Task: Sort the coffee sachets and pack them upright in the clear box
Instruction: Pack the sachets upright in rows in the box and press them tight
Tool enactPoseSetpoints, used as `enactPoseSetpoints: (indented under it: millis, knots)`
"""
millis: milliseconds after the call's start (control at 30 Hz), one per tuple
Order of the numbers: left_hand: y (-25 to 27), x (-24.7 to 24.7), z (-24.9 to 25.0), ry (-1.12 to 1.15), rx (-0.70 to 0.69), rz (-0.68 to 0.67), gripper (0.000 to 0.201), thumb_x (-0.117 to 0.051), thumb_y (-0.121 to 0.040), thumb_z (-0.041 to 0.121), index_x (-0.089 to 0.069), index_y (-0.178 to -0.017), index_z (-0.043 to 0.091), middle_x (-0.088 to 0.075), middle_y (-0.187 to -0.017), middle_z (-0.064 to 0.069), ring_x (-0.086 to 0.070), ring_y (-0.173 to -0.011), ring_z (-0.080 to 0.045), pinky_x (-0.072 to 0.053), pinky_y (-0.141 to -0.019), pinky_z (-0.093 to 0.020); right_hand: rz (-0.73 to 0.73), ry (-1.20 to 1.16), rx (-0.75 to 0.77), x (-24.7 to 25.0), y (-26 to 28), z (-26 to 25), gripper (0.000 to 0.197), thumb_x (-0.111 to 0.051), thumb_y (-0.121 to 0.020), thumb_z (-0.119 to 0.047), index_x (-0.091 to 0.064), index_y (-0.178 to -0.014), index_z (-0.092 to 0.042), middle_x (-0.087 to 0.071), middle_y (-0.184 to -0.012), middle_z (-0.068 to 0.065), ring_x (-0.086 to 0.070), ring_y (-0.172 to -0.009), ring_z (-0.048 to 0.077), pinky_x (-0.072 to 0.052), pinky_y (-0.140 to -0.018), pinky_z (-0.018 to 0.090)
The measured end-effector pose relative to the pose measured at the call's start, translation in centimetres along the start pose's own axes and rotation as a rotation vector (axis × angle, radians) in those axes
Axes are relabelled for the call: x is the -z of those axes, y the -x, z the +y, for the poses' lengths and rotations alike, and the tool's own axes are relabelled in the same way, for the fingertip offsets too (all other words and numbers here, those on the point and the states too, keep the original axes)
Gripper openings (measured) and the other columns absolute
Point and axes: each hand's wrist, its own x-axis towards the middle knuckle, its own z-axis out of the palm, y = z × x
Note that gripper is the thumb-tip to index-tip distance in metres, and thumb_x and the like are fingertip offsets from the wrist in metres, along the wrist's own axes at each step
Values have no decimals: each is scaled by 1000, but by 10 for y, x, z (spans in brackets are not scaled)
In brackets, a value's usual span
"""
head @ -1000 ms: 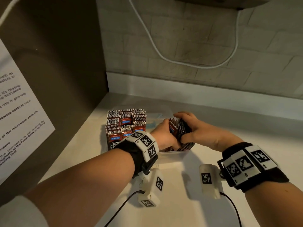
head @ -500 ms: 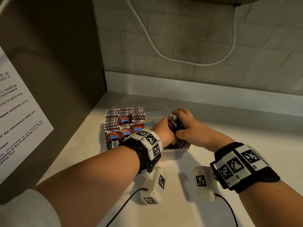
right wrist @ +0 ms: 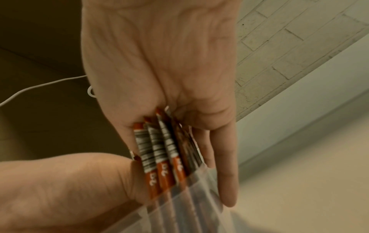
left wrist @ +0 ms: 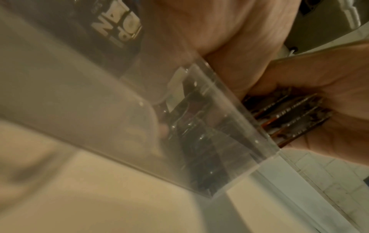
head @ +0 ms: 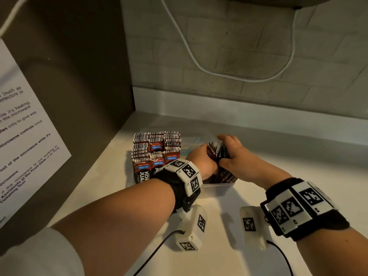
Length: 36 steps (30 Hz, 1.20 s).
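**A:** Head view, left to right. What is on the counter (head: 111,176)?

**B:** At the left of the clear box (head: 219,187), the packed sachets (head: 157,150) stand upright in tight rows and fill that side. At the right of the box, both hands meet over a loose bundle of sachets (head: 218,152).

**A:** State of the left hand (head: 201,160)?

**B:** Fingers curled against the left face of the bundle, knuckles toward the packed rows. The left wrist view shows the bundle's edges (left wrist: 289,116) clamped between the two hands, just above the box rim.

**A:** And the right hand (head: 237,154)?

**B:** It grips the bundle from the right, thumb on one side and fingers on the other. In the right wrist view its fingers (right wrist: 223,165) run nearly straight down the bundle (right wrist: 163,151), whose lower ends are already inside the box wall.

**A:** Step in hand?

**B:** Judged from this: seating a gathered bundle upright in the right part of the box. The left part looks done.

**A:** What does the next move call for?

**B:** Probably keep the bundle squeezed and vertical, press it to the box floor, then release one hand at a time so the sachets do not fan out or topple.
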Motion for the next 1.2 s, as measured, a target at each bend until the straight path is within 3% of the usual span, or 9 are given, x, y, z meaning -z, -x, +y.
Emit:
enactPoseSetpoints:
  millis: [167,333,433,567,733,867,1067,1200]
  knots:
    - [1,2,0,-53,-14,-7,44,-60,-82,-1,-54,-123,14,-62,-116,-9,-61,-107,-30,-53,-92,-44,22,-21,-1,-1,-2,1,51,-47,-93,-5,-32,-141,-14,-26,-145,3,-41,-110,17,-40,-87,24]
    - [2,3,0,-19,12,-20,41,-62,-81,-1,-57,-119,15,-64,-111,-10,-62,-103,-30,-54,-88,-41,14,-13,6,-1,-3,0,62,-43,-93,-1,-21,-149,-15,-20,-153,2,-33,-135,22,-32,-97,21]
    - [1,2,1,-28,6,-82,50,-69,-74,-2,-55,-118,18,-64,-108,-7,-62,-103,-29,-55,-83,-39,4,0,10,-2,-4,-1,62,-43,-93,-1,-21,-150,-15,-17,-156,1,-30,-137,23,-30,-102,23]
    - [0,2,-1,47,24,-80,45,-67,-77,2,-54,-116,21,-59,-91,1,-61,-96,-25,-48,-72,-31,4,4,9,-1,-4,0,61,-43,-92,-1,-22,-149,-15,-22,-153,3,-34,-135,23,-31,-97,22]
    - [3,0,0,71,-7,-5,44,-64,-77,2,-58,-117,17,-65,-107,-6,-60,-101,-25,-51,-87,-36,34,15,11,-1,-2,2,53,-41,-93,-2,-30,-144,-14,-31,-146,6,-40,-124,23,-33,-90,22]
    - [0,0,-2,22,-25,73,28,-60,-80,4,-64,-107,13,-67,-105,-10,-63,-97,-27,-52,-86,-36,62,36,31,-1,-3,3,41,-43,-92,-2,-41,-132,-11,-39,-131,8,-41,-102,17,-34,-84,24]
    - [4,-2,0,40,-49,106,22,-57,-83,10,-61,-102,19,-66,-100,-5,-61,-96,-25,-50,-84,-32,91,45,9,-2,-4,3,35,-44,-92,-5,-43,-128,-8,-40,-128,9,-42,-100,18,-34,-83,25]
    - [7,0,2,16,-40,103,29,-57,-84,10,-62,-112,16,-66,-108,-8,-61,-101,-27,-50,-86,-34,109,69,-10,-4,-7,0,38,-46,-94,-8,-42,-132,-7,-39,-133,10,-41,-98,17,-33,-80,23]
